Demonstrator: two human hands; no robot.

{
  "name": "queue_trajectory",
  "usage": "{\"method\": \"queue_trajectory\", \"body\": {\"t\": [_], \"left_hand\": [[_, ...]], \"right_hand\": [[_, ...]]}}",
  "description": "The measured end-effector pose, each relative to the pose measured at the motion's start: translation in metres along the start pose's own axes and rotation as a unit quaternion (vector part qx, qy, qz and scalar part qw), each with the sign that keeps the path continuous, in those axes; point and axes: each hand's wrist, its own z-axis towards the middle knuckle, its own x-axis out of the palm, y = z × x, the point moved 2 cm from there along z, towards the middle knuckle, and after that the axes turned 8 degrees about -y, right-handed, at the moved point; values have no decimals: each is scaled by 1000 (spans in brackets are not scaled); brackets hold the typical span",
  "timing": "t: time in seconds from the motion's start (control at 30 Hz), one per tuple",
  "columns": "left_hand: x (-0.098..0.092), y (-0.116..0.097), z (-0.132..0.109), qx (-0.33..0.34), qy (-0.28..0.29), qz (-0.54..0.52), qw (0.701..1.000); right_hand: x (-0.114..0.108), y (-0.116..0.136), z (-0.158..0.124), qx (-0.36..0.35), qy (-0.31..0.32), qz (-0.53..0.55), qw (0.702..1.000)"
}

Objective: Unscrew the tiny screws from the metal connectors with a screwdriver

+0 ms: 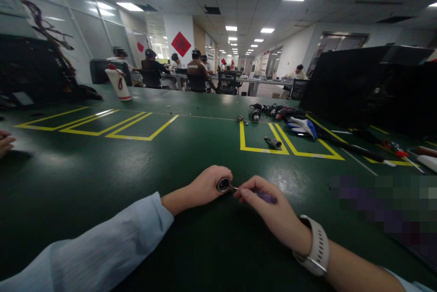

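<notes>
My left hand (pixel 208 185) is closed around a round metal part (pixel 223 185), whose dark hollow end faces me. In my right hand (pixel 264 196) is a small screwdriver with a purple handle (pixel 266 198), pinched between the fingers. Its thin shaft points left to the rim of the metal part; whether the tip touches it I cannot tell. Beyond my hands, a similar metal part with a narrow stem (pixel 273 142) lies inside a yellow taped outline (pixel 264 150). Another small metal part (pixel 241 119) rests farther back.
A white and blue glove (pixel 302 127) lies by dark tools and cables (pixel 273 111) at the back right. A red-handled screwdriver (pixel 398 150) is farther right. A white cup (pixel 118 83) stands back left. Another person's hand (pixel 6 143) shows at the left edge.
</notes>
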Motion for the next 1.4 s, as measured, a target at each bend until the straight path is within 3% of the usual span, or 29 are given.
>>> {"method": "queue_trajectory", "body": {"t": [0.13, 0.23, 0.33, 0.43, 0.53, 0.63, 0.77, 0.93, 1.1, 1.23, 1.4], "left_hand": [[-1, 0, 0, -11, 11, -13, 1000], [0, 1, 0, -16, 7, -10, 1000], [1, 2, 1, -14, 3, 4, 1000], [1, 2, 0, 0, 2, 26, 1000], [1, 2, -1, 18, 0, 45, 999], [1, 2, -1, 11, -3, 39, 999], [0, 2, 0, -7, 0, 11, 1000], [0, 3, 1, -21, -1, -3, 1000], [0, 3, 0, -54, -12, 39, 998], [0, 3, 0, -50, -1, 58, 997], [1, 0, 0, -30, 8, 82, 996]], "right_hand": [[0, -9, 5, 104, -1, 199, 974], [3, -13, 6, 144, 5, 274, 951], [2, -14, 4, 124, -5, 248, 961], [0, -12, 1, 58, -24, 126, 990], [-1, -9, 0, 23, -15, 49, 998], [1, -11, 3, 75, -5, 135, 988], [2, -17, 7, 145, 1, 268, 952], [3, -21, 8, 159, 9, 302, 940], [-1, -19, 6, 82, -20, 221, 972], [-2, -14, 2, -9, -25, 88, 996], [3, -4, -3, -113, -13, -67, 991]]}}
